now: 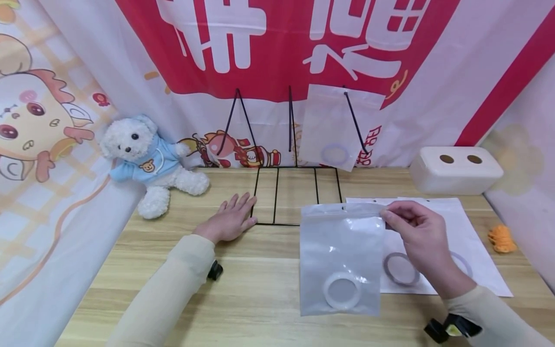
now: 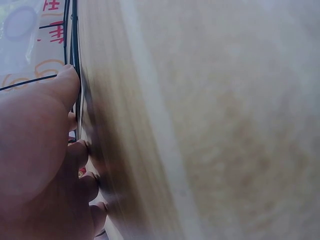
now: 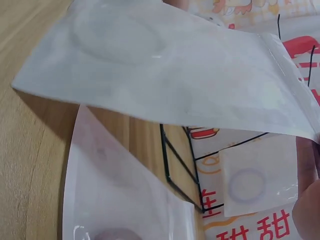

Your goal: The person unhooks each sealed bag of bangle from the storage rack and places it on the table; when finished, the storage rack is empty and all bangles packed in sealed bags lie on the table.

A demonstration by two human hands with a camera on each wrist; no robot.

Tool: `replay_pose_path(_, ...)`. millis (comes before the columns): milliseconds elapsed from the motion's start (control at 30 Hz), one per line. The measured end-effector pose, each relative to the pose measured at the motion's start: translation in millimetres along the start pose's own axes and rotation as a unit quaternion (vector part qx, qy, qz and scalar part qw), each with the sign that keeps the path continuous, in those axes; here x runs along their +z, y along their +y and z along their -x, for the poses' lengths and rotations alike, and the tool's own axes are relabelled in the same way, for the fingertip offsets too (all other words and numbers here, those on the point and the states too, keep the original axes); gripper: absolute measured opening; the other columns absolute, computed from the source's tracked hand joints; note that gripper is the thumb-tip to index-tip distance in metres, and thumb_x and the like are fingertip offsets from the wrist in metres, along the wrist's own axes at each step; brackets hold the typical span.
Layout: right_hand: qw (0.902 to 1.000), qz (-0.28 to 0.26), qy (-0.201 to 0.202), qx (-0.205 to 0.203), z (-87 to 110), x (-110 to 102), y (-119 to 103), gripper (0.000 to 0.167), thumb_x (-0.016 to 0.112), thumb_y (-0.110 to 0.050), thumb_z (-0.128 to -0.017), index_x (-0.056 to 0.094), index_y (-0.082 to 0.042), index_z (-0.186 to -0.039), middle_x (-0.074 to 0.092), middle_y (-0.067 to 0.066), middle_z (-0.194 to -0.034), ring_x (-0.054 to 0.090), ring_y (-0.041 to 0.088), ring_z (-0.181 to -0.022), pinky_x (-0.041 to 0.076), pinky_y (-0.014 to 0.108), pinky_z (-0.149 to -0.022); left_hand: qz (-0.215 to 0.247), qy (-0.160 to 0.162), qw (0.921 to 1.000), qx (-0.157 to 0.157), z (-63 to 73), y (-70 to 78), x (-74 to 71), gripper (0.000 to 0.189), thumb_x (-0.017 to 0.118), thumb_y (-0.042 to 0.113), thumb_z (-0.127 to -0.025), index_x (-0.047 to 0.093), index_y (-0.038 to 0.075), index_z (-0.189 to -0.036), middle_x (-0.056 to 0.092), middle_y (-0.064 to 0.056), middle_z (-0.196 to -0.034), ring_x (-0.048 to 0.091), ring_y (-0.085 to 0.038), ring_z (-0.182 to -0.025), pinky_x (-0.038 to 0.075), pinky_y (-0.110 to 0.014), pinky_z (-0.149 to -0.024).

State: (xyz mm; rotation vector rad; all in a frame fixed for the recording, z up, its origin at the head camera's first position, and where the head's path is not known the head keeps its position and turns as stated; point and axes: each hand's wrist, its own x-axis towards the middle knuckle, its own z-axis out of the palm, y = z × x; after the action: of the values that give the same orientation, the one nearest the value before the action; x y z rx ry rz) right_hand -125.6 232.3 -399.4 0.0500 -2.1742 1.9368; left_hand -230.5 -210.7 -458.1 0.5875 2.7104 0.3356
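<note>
My right hand (image 1: 418, 236) pinches the top right corner of a translucent zip bag (image 1: 338, 250) with a white ring (image 1: 342, 291) inside. The bag hangs in front of the black wire rack (image 1: 275, 224), a hang hole in its top strip. My left hand (image 1: 230, 219) lies palm down on the table, fingers straight, fingertips at the rack's left base wire. On the rack's right prong hangs another bag (image 1: 323, 125) holding a pale ring. In the right wrist view the held bag (image 3: 175, 75) spans the upper part, and the thumb (image 3: 307, 212) shows at the right edge.
Under my right hand lie more bags (image 1: 451, 217), with ring shapes visible through them. A white box (image 1: 455, 171) with two holes stands at the back right, an orange yarn bundle (image 1: 502, 239) near the right edge. A teddy bear (image 1: 149, 161) sits back left.
</note>
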Motion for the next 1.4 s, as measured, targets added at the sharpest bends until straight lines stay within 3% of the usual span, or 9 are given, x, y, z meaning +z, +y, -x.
replay_pose_path(167, 0.9977, 0.053, -0.032, 0.026, -7.0, 4.1, 11.9, 0.017, 0.078, -0.013, -0.101, 0.075, -0.002, -0.114, 0.08, -0.009, -0.094, 0.077, 0.005, -0.084, 0.065, 0.019, -0.08, 0.025, 0.002, 0.9996, 0.01, -1.9, -5.7, 3.2, 0.074, 0.039, 0.051, -0.116, 0.014, 0.014, -0.175, 0.005, -0.019, -0.183, 0.001, -0.051, -0.167, 0.003, -0.072, -0.133)
replay_pose_path(300, 0.9961, 0.05, -0.05, 0.052, -9.6, 6.6, 22.3, 0.016, 0.076, -0.011, -0.102, 0.074, 0.0, -0.113, 0.08, -0.01, -0.092, 0.077, 0.005, -0.084, 0.065, 0.021, -0.08, 0.037, 0.006, 0.9991, 0.019, -2.8, -10.2, 5.0, 0.078, 0.037, 0.058, -0.114, 0.015, 0.015, -0.175, 0.005, -0.02, -0.182, 0.001, -0.053, -0.166, 0.0, -0.075, -0.131)
replay_pose_path(533, 0.9915, 0.057, -0.066, 0.096, -11.2, 8.6, 35.6, 0.019, 0.075, -0.01, -0.103, 0.073, 0.004, -0.116, 0.079, -0.014, -0.088, 0.078, 0.005, -0.082, 0.066, 0.023, -0.08, 0.011, 0.0, 0.9999, 0.006, -0.3, -1.2, 0.0, 0.072, 0.039, 0.046, -0.117, 0.014, 0.012, -0.175, 0.005, -0.018, -0.183, 0.002, -0.05, -0.168, 0.003, -0.071, -0.134)
replay_pose_path(767, 0.9855, 0.064, -0.089, 0.129, -14.0, 12.4, 46.5, 0.022, 0.074, -0.004, -0.102, 0.07, 0.011, -0.118, 0.08, -0.012, -0.088, 0.076, 0.003, -0.082, 0.067, 0.026, -0.079, -0.001, 0.005, 1.0, 0.002, -1.1, 0.2, 0.4, 0.071, 0.04, 0.045, -0.117, 0.016, 0.011, -0.175, 0.008, -0.018, -0.183, 0.004, -0.049, -0.168, 0.006, -0.071, -0.134)
replay_pose_path(1033, 0.9664, 0.166, -0.125, 0.152, -16.9, 10.6, 61.2, 0.023, 0.077, -0.01, -0.101, 0.073, 0.007, -0.116, 0.083, 0.01, -0.099, 0.076, 0.007, -0.082, 0.065, 0.025, -0.074, 0.004, 0.0, 1.0, 0.0, 0.2, 0.7, -0.8, 0.071, 0.04, 0.044, -0.117, 0.015, 0.012, -0.175, 0.006, -0.018, -0.183, 0.003, -0.049, -0.168, 0.005, -0.071, -0.134)
replay_pose_path(1233, 0.954, 0.205, -0.15, 0.159, -19.5, 10.6, 66.2, 0.02, 0.077, -0.01, -0.1, 0.074, 0.005, -0.113, 0.082, 0.012, -0.095, 0.074, 0.011, -0.08, 0.062, 0.024, -0.069, 0.014, -0.003, 0.9999, 0.004, -0.4, -1.3, -0.9, 0.072, 0.04, 0.045, -0.117, 0.014, 0.012, -0.175, 0.005, -0.017, -0.183, 0.001, -0.048, -0.168, 0.003, -0.071, -0.134)
replay_pose_path(1400, 0.9444, 0.239, -0.162, 0.157, -21.2, 11.9, 66.6, 0.02, 0.077, -0.012, -0.1, 0.074, 0.003, -0.112, 0.081, 0.009, -0.093, 0.073, 0.013, -0.08, 0.059, 0.025, -0.066, 0.037, 0.003, 0.9991, 0.018, -4.6, -9.8, 4.6, 0.077, 0.039, 0.055, -0.115, 0.015, 0.015, -0.175, 0.005, -0.019, -0.183, -0.001, -0.051, -0.167, 0.0, -0.075, -0.132)
